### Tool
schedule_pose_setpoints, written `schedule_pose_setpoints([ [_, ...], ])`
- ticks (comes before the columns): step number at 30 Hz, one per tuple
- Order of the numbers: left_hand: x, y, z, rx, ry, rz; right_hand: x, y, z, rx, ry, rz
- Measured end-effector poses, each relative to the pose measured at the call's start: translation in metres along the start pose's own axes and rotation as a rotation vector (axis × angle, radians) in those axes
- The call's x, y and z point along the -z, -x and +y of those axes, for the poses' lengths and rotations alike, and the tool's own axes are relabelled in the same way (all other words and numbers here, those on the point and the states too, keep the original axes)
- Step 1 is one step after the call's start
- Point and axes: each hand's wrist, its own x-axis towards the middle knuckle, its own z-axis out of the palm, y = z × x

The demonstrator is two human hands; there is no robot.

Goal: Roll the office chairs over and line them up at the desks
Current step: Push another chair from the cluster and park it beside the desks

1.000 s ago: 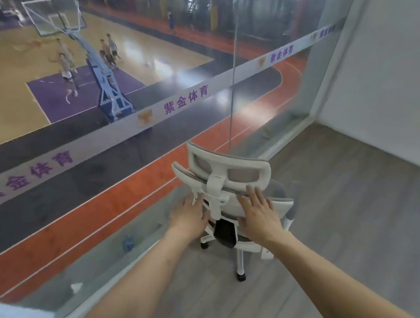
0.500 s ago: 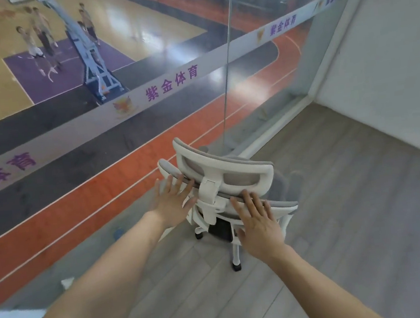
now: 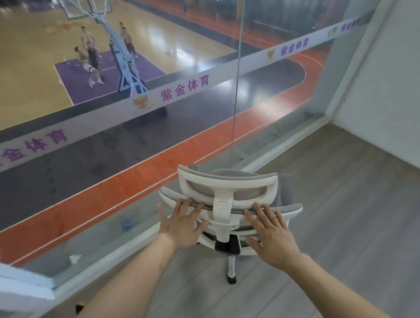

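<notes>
Office chair (image 3: 232,182) is standing on the wood floor (image 3: 365,220) just beside the glass wall (image 3: 201,134); I'm laying my left hand (image 3: 182,226) and right hand (image 3: 271,232) on its backrest (image 3: 290,209) top, fingers straight, spread, gripping nothing.

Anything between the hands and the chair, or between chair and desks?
No: left hand and right hand both rest on the back of the chair. No desks are in view; only the glass wall stands close beyond it.
</notes>
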Motion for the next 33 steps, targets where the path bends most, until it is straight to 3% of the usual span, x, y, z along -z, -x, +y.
schedule_pose_setpoints([
  [14,-0.089,0.226,0.118,0.403,0.081,0.008,0.007,0.133,0.023,0.355,0.068,-0.168],
  [33,-0.263,0.608,0.246,0.959,0.439,0.173,-0.040,0.395,-0.098,0.918,0.171,-0.267],
])
